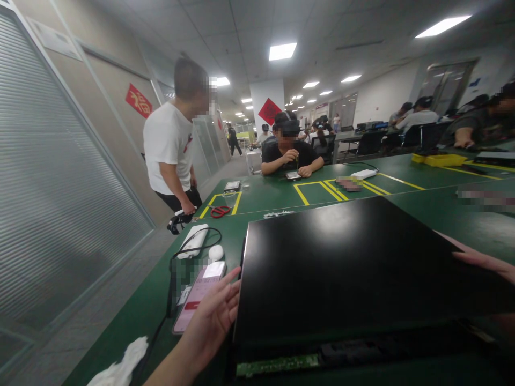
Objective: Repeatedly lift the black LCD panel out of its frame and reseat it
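Note:
A large, flat black cover [330, 268] fills the lower middle of the view, its top smooth and shiny. Under its near edge, a strip of green circuit board [277, 365] shows in a dark gap. My left hand [215, 311] presses its outstretched fingers against the left side of the cover. At the opposite side, my right hand [478, 259] grips the right edge, with some of its fingers hidden. Just left of my left hand lies a pink-screened phone [195, 311]. What is beneath the cover is mostly hidden.
On the green table [156, 316] at left are a white power bank [193, 241] with a black cable, a round white case [216, 253] and crumpled tissue [120, 367]. Red scissors [220, 212] lie beyond. A seated person [292, 150] works opposite; another person [169, 145] stands at left.

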A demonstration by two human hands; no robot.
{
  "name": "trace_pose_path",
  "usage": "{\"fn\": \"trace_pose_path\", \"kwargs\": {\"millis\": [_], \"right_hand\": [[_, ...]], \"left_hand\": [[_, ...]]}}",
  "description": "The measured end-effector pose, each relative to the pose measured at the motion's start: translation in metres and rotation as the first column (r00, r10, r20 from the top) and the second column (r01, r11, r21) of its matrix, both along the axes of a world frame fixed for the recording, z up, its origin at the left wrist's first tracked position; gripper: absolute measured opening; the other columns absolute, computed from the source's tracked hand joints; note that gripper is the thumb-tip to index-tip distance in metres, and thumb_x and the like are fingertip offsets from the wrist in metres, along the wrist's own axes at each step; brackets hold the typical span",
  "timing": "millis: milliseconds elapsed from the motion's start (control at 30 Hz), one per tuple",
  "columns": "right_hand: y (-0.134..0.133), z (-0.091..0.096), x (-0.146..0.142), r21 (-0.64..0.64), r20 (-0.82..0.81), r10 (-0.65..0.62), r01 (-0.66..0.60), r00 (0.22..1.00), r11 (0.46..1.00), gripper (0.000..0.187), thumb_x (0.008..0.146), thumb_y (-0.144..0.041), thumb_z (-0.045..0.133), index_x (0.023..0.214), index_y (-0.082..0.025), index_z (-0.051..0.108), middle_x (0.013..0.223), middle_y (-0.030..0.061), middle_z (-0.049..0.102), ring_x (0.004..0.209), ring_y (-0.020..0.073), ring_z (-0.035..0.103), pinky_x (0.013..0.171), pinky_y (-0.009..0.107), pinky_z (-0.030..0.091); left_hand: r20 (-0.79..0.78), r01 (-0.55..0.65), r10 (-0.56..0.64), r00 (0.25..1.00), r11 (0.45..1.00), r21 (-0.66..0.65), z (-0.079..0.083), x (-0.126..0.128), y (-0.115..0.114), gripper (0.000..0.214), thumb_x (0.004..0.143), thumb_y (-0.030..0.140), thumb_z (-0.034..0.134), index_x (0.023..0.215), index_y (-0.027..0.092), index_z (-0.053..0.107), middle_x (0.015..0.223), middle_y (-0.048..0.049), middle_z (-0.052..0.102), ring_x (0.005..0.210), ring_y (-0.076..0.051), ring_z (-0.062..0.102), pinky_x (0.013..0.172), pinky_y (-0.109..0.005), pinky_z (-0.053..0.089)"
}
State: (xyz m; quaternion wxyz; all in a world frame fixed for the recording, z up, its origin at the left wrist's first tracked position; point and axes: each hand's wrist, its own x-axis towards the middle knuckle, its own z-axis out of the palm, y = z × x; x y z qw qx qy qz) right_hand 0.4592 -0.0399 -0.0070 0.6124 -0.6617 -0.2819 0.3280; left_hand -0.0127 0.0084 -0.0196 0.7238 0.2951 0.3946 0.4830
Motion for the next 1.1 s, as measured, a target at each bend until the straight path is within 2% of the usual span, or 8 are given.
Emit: {"fn": "trace_pose_path", "kwargs": {"millis": [100,200,300,400,533,667,900,1100], "right_hand": [[0.000,-0.007,-0.002,-0.023,-0.142,0.043,-0.047,0.989,0.999,0.054,0.061,-0.039,0.064,0.114,-0.033,0.074,0.127,0.0080,0.073,0.120,0.0371,0.066,0.093,0.048,0.060],[0.001,-0.012,0.001,-0.057,-0.238,0.151,-0.169,0.959,0.984,0.057,0.063,-0.038,0.069,0.119,-0.034,0.072,0.135,0.0056,0.070,0.119,0.0364,0.066,0.091,0.048,0.061],[0.005,-0.017,0.005,-0.103,-0.286,0.283,-0.323,0.916,0.941,0.057,0.057,-0.035,0.077,0.114,-0.034,0.074,0.130,0.0071,0.072,0.116,0.0393,0.068,0.090,0.050,0.061],[0.011,-0.022,0.005,-0.134,-0.330,0.330,-0.390,0.884,0.911,0.052,0.053,-0.034,0.080,0.105,-0.031,0.077,0.122,0.0087,0.076,0.113,0.0396,0.069,0.089,0.048,0.061],[0.018,-0.031,0.008,-0.155,-0.201,0.276,-0.308,0.940,0.938,0.055,0.051,-0.033,0.081,0.105,-0.026,0.076,0.116,0.0110,0.077,0.111,0.0332,0.071,0.081,0.034,0.062],[0.022,-0.035,0.013,-0.178,-0.058,0.155,-0.163,0.986,0.970,0.061,0.054,-0.032,0.082,0.114,-0.029,0.068,0.098,0.0090,0.080,0.085,0.0243,0.073,0.062,0.025,0.056],[0.020,-0.022,0.001,-0.189,-0.072,0.145,-0.156,0.987,0.970,0.062,0.052,-0.032,0.082,0.111,-0.028,0.065,0.091,0.0092,0.080,0.077,0.0228,0.072,0.062,0.026,0.057],[0.020,-0.020,0.000,-0.218,-0.078,0.106,-0.121,0.991,0.968,0.051,0.056,-0.026,0.075,0.106,-0.027,0.065,0.083,0.0099,0.079,0.071,0.0241,0.073,0.061,0.028,0.059]], "left_hand": [[-0.023,0.040,-0.039,0.999,0.999,0.033,-0.001,-0.001,-0.002,0.064,0.070,0.021,0.083,0.131,0.018,0.067,0.120,-0.0104,0.078,0.105,-0.029,0.075,0.081,-0.032,0.060],[-0.027,0.039,-0.038,0.999,0.998,0.057,-0.001,-0.004,-0.003,0.069,0.068,0.023,0.083,0.135,0.021,0.066,0.125,-0.0094,0.076,0.114,-0.034,0.072,0.093,-0.040,0.058],[-0.063,0.007,-0.003,0.998,0.998,0.066,0.001,-0.008,-0.001,0.069,0.073,0.024,0.079,0.140,0.021,0.063,0.128,-0.0093,0.075,0.116,-0.035,0.071,0.096,-0.042,0.056],[-0.082,-0.011,0.018,0.996,0.996,0.092,0.000,-0.011,0.001,0.069,0.074,0.025,0.077,0.142,0.022,0.062,0.130,-0.0089,0.074,0.116,-0.035,0.071,0.099,-0.044,0.055],[-0.094,-0.054,0.067,0.993,0.989,0.136,-0.007,-0.010,0.003,0.068,0.071,0.027,0.079,0.137,0.024,0.066,0.130,-0.0081,0.074,0.119,-0.037,0.069,0.102,-0.047,0.053],[-0.122,-0.076,0.096,0.988,0.985,0.157,-0.009,-0.007,0.003,0.066,0.069,0.029,0.081,0.133,0.022,0.069,0.131,-0.0088,0.073,0.123,-0.039,0.066,0.105,-0.048,0.051],[-0.147,-0.062,0.089,0.985,0.982,0.181,0.000,-0.012,0.002,0.058,0.072,0.025,0.077,0.129,0.023,0.071,0.143,-0.0078,0.066,0.129,-0.037,0.062,0.111,-0.048,0.046],[-0.143,-0.091,0.124,0.982,0.971,0.222,0.000,-0.010,0.000,0.055,0.068,0.025,0.080,0.123,0.021,0.074,0.140,-0.0084,0.068,0.134,-0.038,0.056,0.115,-0.048,0.041]]}}
